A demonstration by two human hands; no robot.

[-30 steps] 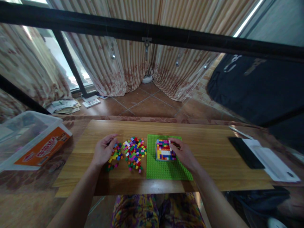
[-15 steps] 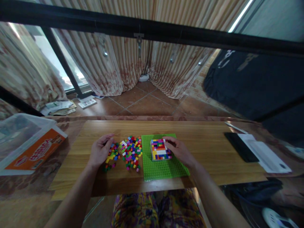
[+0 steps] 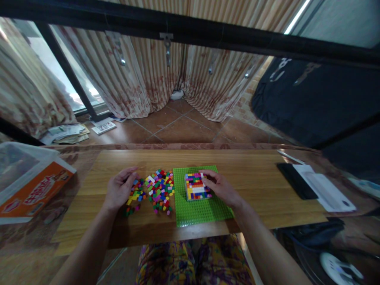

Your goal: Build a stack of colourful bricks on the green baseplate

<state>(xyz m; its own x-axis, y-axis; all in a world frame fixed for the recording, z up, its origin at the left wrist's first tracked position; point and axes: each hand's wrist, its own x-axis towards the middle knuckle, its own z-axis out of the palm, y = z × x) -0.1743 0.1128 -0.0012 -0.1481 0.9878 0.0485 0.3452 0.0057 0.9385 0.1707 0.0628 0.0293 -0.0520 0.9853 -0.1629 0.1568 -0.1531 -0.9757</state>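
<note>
On a green studded baseplate [image 3: 190, 215] sits a squarish build of small colourful toy bricks [image 3: 196, 189]. At its far right corner, my right hand [image 3: 222, 190] pinches a small white toy brick [image 3: 202, 175] against the top; whether the brick is seated I cannot tell. My left hand [image 3: 118, 190] is beside the left pile of loose toy bricks [image 3: 137, 194], its thumb and fingers curled together. Anything between those fingertips is hidden. A larger pile of mixed toy bricks [image 3: 160, 188] lies between that pile and the baseplate.
The wooden table [image 3: 252, 170] carries a black phone-like slab [image 3: 297, 181] and a white flat object [image 3: 334, 192] at the right. To the left stands a clear plastic box [image 3: 32, 158] with an orange label. A dark bar [image 3: 190, 27] crosses above, before striped curtains [image 3: 142, 79].
The whole view has shifted slightly, so things appear a little further left. Both hands keep nearly the same places and grips; the build looks unchanged.
</note>
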